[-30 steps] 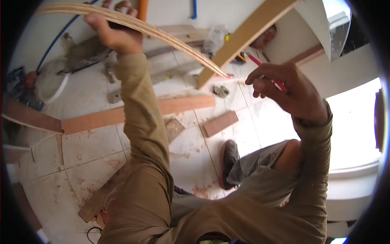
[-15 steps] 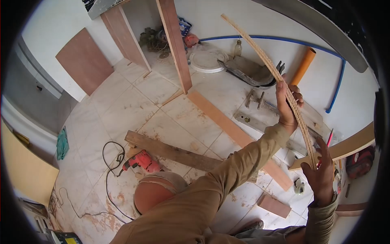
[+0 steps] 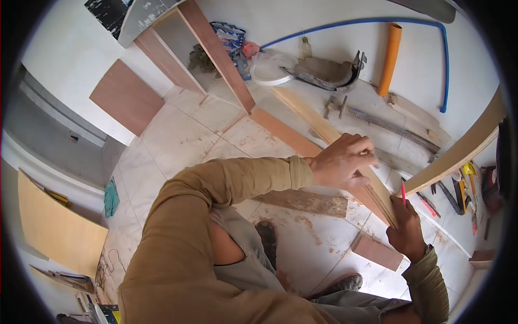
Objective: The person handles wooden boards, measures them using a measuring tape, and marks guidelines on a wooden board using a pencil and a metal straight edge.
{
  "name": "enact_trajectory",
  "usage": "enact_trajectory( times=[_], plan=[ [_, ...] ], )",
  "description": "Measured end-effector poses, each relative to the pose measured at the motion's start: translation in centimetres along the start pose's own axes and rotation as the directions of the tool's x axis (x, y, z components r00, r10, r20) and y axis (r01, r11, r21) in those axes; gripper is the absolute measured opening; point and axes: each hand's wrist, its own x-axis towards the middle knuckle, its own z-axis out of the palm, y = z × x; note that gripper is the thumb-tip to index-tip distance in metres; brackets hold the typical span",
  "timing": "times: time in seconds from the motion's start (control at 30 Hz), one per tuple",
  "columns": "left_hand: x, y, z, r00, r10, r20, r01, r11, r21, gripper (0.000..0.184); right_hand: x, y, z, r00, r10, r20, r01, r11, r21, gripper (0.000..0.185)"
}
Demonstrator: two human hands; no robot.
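Note:
A long, thin strip of pale wood (image 3: 318, 125) slants across the view, blurred at its far end. Layered lines show along its near part; whether it is one piece or more stacked together I cannot tell. My left hand (image 3: 345, 162) is closed over the strip from above, its thumb along the near side. At the near end, my right hand (image 3: 407, 229) grips the strip. A red pencil (image 3: 403, 190) sticks up from between that hand's fingers. Beneath the strip, a reddish board (image 3: 286, 132) lies on the tiled floor.
An old timber piece (image 3: 313, 204) and a short wood block (image 3: 377, 251) lie by my feet. A curved plywood panel (image 3: 458, 156) stands at right beside hand tools (image 3: 456, 197). An orange pipe (image 3: 389, 59) and blue tubing (image 3: 447, 65) lean on the wall.
The strip has come lower and rolled from its narrow edge to its broad face. My left hand has moved nearer and now grips from above. The red drill is no longer visible.

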Motion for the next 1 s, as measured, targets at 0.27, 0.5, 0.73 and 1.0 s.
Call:
enact_trajectory(
  times=[0.27, 0.5, 0.73, 1.0],
  plan=[
    [-3.0, -1.3, 5.8, 0.785, -0.045, 0.618, 0.072, 0.997, -0.018, 0.074, 0.4, -2.7, 3.3, 0.966, 0.106, 0.237, -0.114, 0.993, 0.021, 0.070],
    [-15.0, -16.1, 5.8, 0.766, -0.238, 0.597, 0.274, 0.961, 0.032, 0.076, 1.1, -0.1, 3.3, 0.910, 0.341, 0.237, -0.363, 0.930, 0.057, 0.061],
    [-22.6, -21.4, 1.2, 0.465, -0.582, 0.667, 0.403, 0.810, 0.426, 0.083, 0.0, 2.4, 5.9, 0.847, 0.293, 0.444, -0.401, 0.900, 0.170, 0.051],
    [-25.3, -23.1, 1.9, 0.397, -0.805, 0.441, 0.365, 0.579, 0.729, 0.075, 0.6, 1.2, 5.6, 0.843, 0.194, 0.502, -0.332, 0.922, 0.201, 0.046]
  ],
)
